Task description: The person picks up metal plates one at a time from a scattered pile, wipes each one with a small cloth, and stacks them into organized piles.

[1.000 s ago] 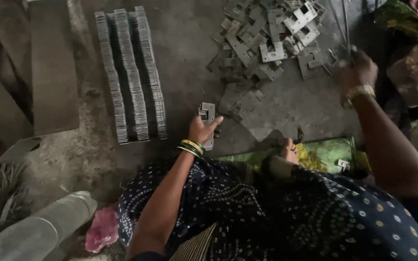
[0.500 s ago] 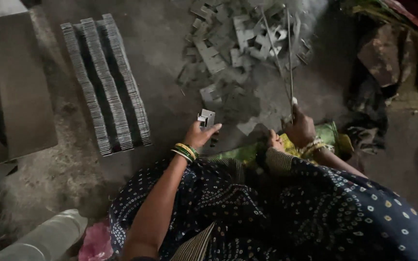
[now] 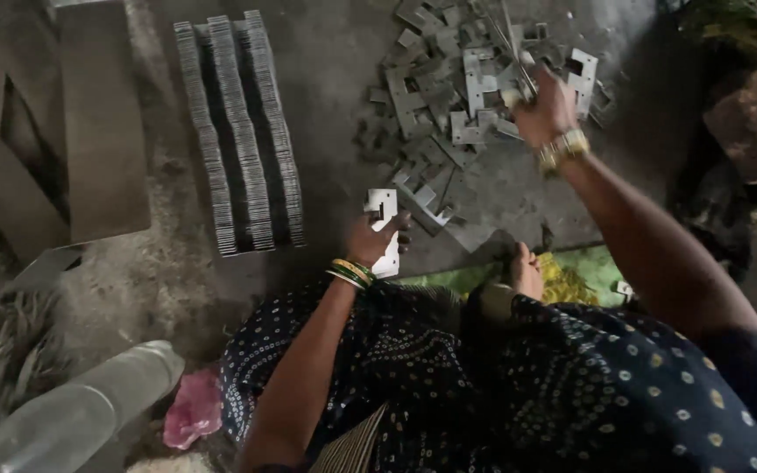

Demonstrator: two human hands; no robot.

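a: what sort of place is this?
b: a rough floor-level metal workshop. bare, dusty concrete floor (image 3: 326, 105), a loose heap of stamped metal pieces (image 3: 475, 88) and long neat rows of stacked plates (image 3: 238, 131) laid straight on the ground.
a: anything else?
b: flat metal sheets (image 3: 98, 123) at the side.

Stack in my left hand (image 3: 377, 245): a small bundle of flat pale metal stampings (image 3: 385, 229), held upright at frame centre, edges aligned, notch showing near the top.
Rods in my right hand (image 3: 543, 112): thin metal rods (image 3: 512, 39), slanting toward the top of frame.
Loose pile (image 3: 466, 96): grey notched plates, scattered flat and overlapping on the floor, upper centre-right.
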